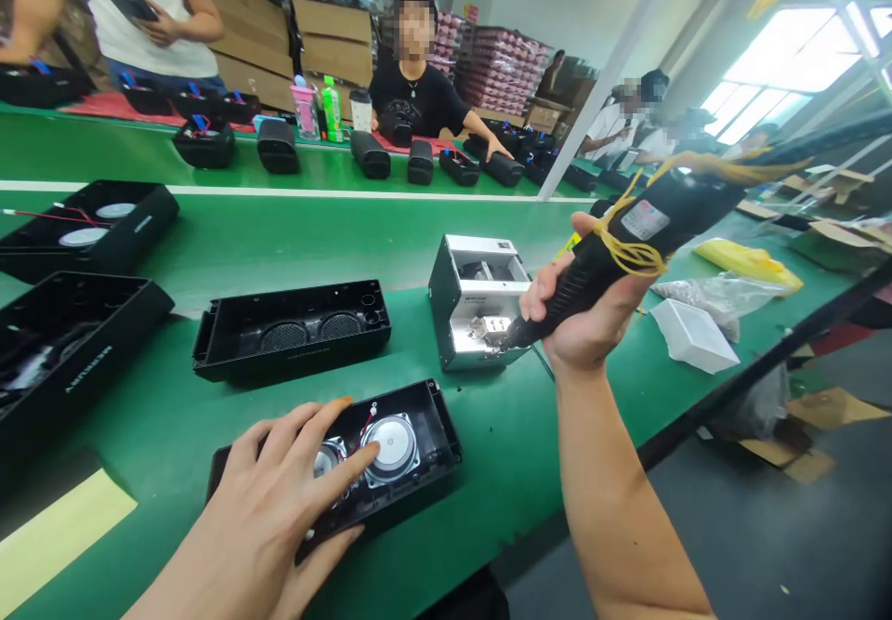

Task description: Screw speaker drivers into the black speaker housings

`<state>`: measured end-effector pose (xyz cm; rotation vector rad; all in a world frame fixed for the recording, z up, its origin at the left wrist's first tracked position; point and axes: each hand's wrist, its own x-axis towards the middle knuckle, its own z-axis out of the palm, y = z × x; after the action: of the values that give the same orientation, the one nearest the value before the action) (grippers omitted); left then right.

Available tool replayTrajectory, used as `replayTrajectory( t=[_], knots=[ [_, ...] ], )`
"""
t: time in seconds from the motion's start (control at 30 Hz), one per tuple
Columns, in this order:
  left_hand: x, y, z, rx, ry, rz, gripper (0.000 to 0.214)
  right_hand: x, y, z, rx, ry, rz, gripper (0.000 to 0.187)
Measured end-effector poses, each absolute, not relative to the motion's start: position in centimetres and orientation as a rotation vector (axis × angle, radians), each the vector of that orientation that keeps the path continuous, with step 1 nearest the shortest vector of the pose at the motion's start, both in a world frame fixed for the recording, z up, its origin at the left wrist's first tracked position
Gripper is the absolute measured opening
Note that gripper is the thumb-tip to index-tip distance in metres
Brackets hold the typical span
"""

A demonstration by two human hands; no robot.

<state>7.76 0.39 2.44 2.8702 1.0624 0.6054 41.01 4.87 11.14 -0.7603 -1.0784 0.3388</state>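
Observation:
My left hand [293, 471] rests over a black speaker housing [436, 457], thumb along its near wall and fingers spread across the inside. Two round silver speaker drivers [390, 443] sit in that housing, the left one partly hidden by my fingers. My right hand [585, 309] is wrapped round a black electric screwdriver [592, 271] with yellow cord tied about it. The tool's tip points down at the front of a silver screw feeder [480, 304]; whether it touches a screw is too small to tell. Behind my left hand lies another black housing [293, 332] with two speaker grilles and no drivers.
More black housings [90, 225] stand at the left, near a yellow paper sheet [66, 546]. Right of the feeder are a white box [695, 334] and a plastic bag [725, 295]. Across the green workbench [313, 225], co-workers [411, 90] stand behind a row of black units.

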Motion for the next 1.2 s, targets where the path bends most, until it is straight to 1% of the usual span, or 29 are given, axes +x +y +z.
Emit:
replayTrajectory(
  t=[0.23, 0.4, 0.5, 0.6, 0.8, 1.03, 1.2],
  knots=[
    [8.1, 0.8, 2.4, 2.891, 1.033, 0.531, 0.060, 40.1, 2.0, 13.2, -0.630, -1.089, 0.438, 0.063],
    [8.5, 0.2, 2.8, 2.831, 1.077, 0.456, 0.063, 39.1, -1.3, 14.7, -0.606, -1.059, 0.661, 0.044],
    [8.6, 0.1, 3.1, 2.820, 1.069, 0.402, 0.066, 37.9, -2.4, 14.3, -0.578, -1.045, 0.765, 0.040],
    [8.7, 0.1, 3.4, 2.809, 1.080, 0.357, 0.063, 36.2, -2.6, 13.0, -0.587, -1.079, 0.850, 0.034],
    [8.8, 0.0, 3.7, 2.815, 1.043, 0.356, 0.055, 33.9, -2.1, 9.8, -0.534, -1.032, 0.894, 0.043],
    [8.8, 0.0, 3.9, 2.822, 1.031, 0.352, 0.059, 33.6, -1.7, 8.3, -0.522, -1.020, 0.965, 0.045],
    [8.8, 0.0, 4.2, 2.792, 1.035, 0.315, 0.060, 33.2, -1.6, 7.9, -0.551, -1.025, 0.949, 0.044]
  ],
)
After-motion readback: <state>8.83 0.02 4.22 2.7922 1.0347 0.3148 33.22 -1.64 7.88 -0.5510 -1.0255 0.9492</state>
